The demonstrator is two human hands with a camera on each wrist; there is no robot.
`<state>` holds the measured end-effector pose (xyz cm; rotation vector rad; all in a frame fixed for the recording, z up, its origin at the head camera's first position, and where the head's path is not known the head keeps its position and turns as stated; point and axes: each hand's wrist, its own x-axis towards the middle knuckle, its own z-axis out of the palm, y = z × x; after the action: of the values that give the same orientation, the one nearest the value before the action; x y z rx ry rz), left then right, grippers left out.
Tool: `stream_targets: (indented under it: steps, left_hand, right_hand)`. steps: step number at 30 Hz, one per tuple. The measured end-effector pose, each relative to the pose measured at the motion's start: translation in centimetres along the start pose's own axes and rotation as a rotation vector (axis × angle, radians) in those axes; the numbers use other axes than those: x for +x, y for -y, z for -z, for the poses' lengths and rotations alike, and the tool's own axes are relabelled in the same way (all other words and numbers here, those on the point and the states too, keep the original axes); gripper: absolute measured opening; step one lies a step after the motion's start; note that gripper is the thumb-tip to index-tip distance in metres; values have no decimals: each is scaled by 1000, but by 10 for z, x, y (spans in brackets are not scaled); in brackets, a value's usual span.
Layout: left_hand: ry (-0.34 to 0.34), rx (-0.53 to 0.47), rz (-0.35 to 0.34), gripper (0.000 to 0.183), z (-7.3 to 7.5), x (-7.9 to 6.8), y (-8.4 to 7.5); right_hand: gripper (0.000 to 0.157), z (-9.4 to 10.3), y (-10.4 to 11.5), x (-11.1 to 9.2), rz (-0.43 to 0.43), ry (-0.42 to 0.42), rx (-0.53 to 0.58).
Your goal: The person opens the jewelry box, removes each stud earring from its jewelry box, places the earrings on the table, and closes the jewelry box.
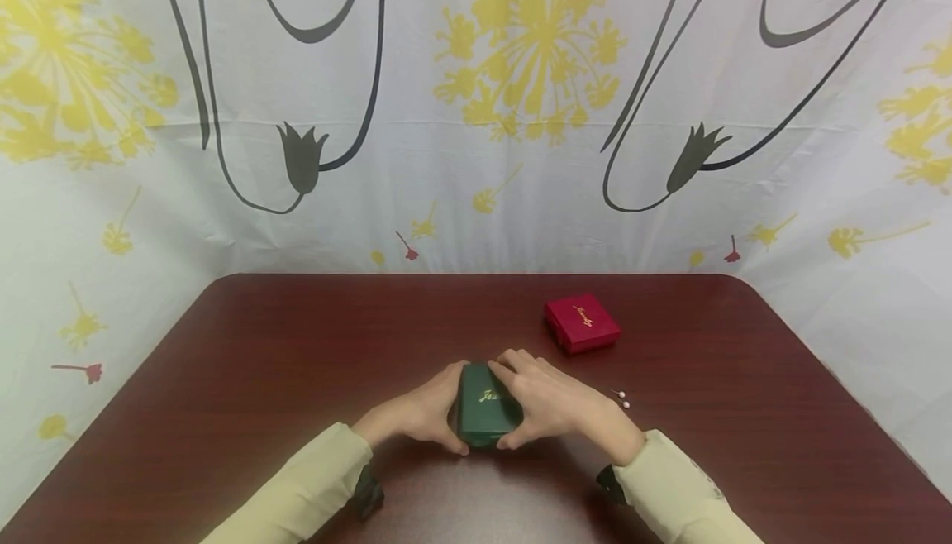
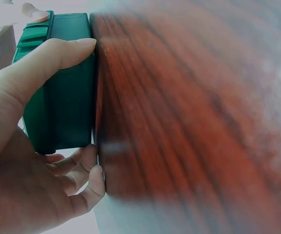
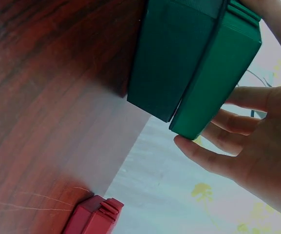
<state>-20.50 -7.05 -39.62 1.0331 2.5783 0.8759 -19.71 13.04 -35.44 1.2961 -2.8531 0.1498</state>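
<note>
A small dark green jewelry box (image 1: 482,417) with gold lettering on its lid stands on the table in front of me. My left hand (image 1: 426,412) holds its left side, thumb (image 2: 65,54) along the near side and fingers curled behind. From the right, my right hand (image 1: 554,402) grips the box by its lid (image 3: 217,73), thumb at the near corner and fingertips at the far edge. In the right wrist view a thin dark seam runs between the lid and the base (image 3: 172,58). The right hand covers part of the lettering.
A red jewelry box (image 1: 583,323) with gold lettering sits farther back to the right. Two thin pins with pearl-like white heads (image 1: 625,403) lie just beyond my right wrist. The dark wood table (image 1: 297,345) ends at a flowered white curtain (image 1: 535,197).
</note>
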Motion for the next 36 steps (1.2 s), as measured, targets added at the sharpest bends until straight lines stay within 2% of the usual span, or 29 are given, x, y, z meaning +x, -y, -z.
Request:
stream_targets:
  steps: [9, 18, 24, 31, 36]
  left_hand:
    - [-10, 1, 23, 95, -1, 0, -1]
    - [-4, -7, 62, 107, -1, -1, -2]
    - [19, -19, 67, 112, -1, -1, -5]
    - [12, -34, 28, 95, 1, 0, -5]
    - [18, -42, 39, 90, 2, 1, -5]
  right_hand:
    - [88, -3, 0, 1, 0, 9, -9]
    - [89, -3, 3, 4, -24, 49, -30]
    - [89, -3, 3, 4, -41, 75, -39]
    - [90, -4, 1, 2, -52, 89, -12]
    - [95, -5, -4, -3, -72, 105, 57]
